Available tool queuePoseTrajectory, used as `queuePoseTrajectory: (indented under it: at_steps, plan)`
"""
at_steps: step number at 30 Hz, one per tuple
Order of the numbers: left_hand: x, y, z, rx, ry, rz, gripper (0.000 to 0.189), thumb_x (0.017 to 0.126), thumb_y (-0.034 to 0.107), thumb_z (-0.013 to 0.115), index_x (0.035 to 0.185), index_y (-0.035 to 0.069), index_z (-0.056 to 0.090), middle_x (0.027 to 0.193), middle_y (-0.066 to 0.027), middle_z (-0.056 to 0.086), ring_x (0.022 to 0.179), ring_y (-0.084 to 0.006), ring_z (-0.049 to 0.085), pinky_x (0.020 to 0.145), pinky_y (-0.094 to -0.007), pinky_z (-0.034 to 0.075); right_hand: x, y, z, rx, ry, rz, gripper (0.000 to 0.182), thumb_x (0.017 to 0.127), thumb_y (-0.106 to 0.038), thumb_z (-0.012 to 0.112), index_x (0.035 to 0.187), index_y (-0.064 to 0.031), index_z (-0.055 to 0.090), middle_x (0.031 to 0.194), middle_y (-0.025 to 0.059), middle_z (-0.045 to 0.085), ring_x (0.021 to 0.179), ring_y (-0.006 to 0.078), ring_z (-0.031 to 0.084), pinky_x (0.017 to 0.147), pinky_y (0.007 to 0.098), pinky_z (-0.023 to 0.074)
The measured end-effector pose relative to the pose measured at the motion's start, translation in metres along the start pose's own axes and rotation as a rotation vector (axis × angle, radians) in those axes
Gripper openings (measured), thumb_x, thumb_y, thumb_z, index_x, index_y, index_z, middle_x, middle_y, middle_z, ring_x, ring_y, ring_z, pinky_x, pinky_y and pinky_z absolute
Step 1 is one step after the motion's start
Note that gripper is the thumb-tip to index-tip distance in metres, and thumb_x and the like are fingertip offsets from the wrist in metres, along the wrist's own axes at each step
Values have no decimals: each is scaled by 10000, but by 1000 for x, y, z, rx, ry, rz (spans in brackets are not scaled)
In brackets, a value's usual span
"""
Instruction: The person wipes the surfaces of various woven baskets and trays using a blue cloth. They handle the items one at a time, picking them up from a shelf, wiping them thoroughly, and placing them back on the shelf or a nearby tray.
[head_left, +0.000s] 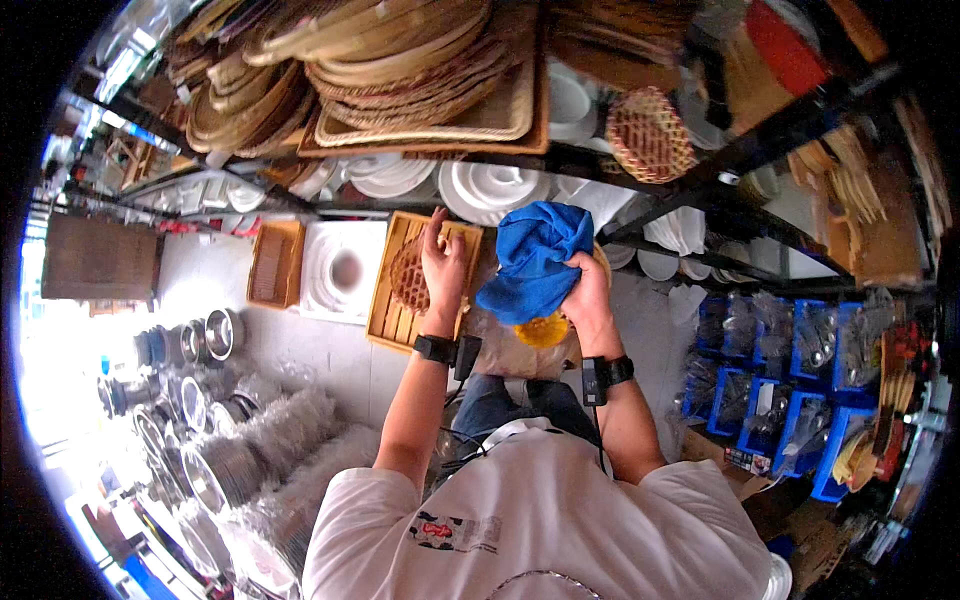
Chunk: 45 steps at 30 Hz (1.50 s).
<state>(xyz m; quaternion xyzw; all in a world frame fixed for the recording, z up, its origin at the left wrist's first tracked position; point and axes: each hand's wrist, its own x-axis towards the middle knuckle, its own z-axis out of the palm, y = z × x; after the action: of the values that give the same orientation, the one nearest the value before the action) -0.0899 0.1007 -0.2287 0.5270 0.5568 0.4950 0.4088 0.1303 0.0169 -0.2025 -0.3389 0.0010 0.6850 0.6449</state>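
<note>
A crumpled blue cloth (536, 251) is gripped in my right hand (586, 289), its folds bunched on top. Below the cloth shows part of a yellow round object (541, 331), mostly covered. My left hand (444, 262) is raised over the right side of a slatted wooden tray (379, 326), with its fingers apart and nothing visible in them. In that tray lies a brown woven basket (407, 279), partly hidden behind the hand. Whether the hand touches the basket I cannot tell.
Stacked woven trays (420, 82) fill the shelf ahead, above white dishes (491, 187). A white box of round plates (345, 262) and a small wooden basket (274, 262) stand left. Plastic-wrapped metal bowls (225, 465) crowd the lower left; blue bins (772, 405) stand right.
</note>
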Motion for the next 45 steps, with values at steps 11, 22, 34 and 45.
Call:
queuePoseTrajectory:
  at_steps: [11,22,34,45]
  plan:
    - [-19,85,145,-213,-383,45,547,954,42,620,1477,-42,484,1486,-207,553,1354,-254,546,1087,-371,461,-62,-110,-57,29,118,-286,513,816,-95,587,1318,8,596,1308,134,655,1199,326,627,1119,501,467]
    - [-9,132,200,-81,-281,371,431,943,80,703,1357,29,596,1315,-157,647,1219,-314,613,1042,-409,486,-53,-140,-57,105,74,-349,509,800,-80,587,1302,1,604,1263,136,667,1157,324,647,1070,494,505]
    - [17,127,241,577,-296,847,276,841,167,762,1092,112,663,1212,-82,603,1241,-351,515,973,-511,445,-60,-155,-81,124,181,-387,576,769,-61,583,1342,-3,570,1250,121,664,1151,320,645,1068,476,504]
    - [10,202,136,192,-190,648,77,884,20,699,951,39,665,921,-117,654,944,-337,610,966,-435,433,-59,-196,55,-253,123,-935,894,764,-48,681,1586,-110,333,1509,123,449,1375,306,461,1170,468,364]
